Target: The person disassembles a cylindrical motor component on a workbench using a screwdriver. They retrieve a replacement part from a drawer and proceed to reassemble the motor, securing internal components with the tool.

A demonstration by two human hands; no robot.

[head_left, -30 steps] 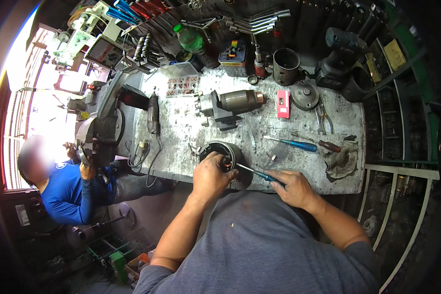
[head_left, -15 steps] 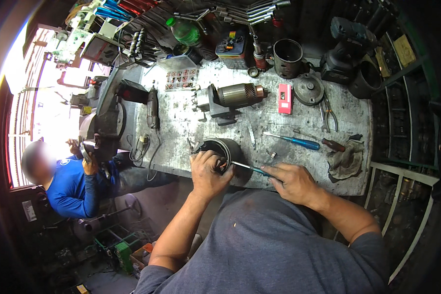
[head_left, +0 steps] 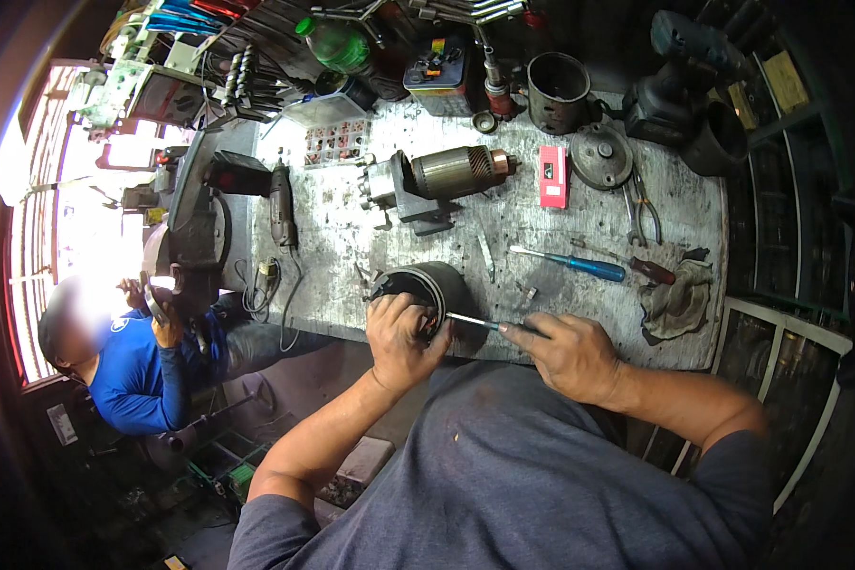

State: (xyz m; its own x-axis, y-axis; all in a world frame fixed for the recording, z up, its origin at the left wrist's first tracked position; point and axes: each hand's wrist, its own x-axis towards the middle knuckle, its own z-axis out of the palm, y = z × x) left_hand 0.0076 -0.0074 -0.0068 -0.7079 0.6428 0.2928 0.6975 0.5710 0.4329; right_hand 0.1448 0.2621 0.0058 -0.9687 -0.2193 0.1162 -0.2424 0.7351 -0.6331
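A dark metal cylinder housing (head_left: 451,288) lies on its side at the bench's near edge, its open end toward me. My left hand (head_left: 399,339) is closed over the rim of that opening, with fingertips reaching inside, where they are partly hidden. In my right hand (head_left: 570,356) is a screwdriver (head_left: 472,321), its handle mostly covered by my fingers. The shaft points left, and its tip meets the housing's rim close to my left thumb. Behind the housing rests a motor armature (head_left: 456,174) with a copper end, joined to a dark bracket.
On the worn bench (head_left: 351,256) lie a blue screwdriver (head_left: 579,265), a red-handled screwdriver (head_left: 651,272), a rag (head_left: 676,302), pliers (head_left: 647,209), a red box (head_left: 553,178) and a corded rotary tool (head_left: 282,204). At left, a person in blue (head_left: 142,366) works by a grinder (head_left: 188,237).
My right hand has shifted slightly right along the screwdriver handle, its fingers curled more tightly. My left hand keeps its hold on the housing. The person in blue still holds a part near the grinder.
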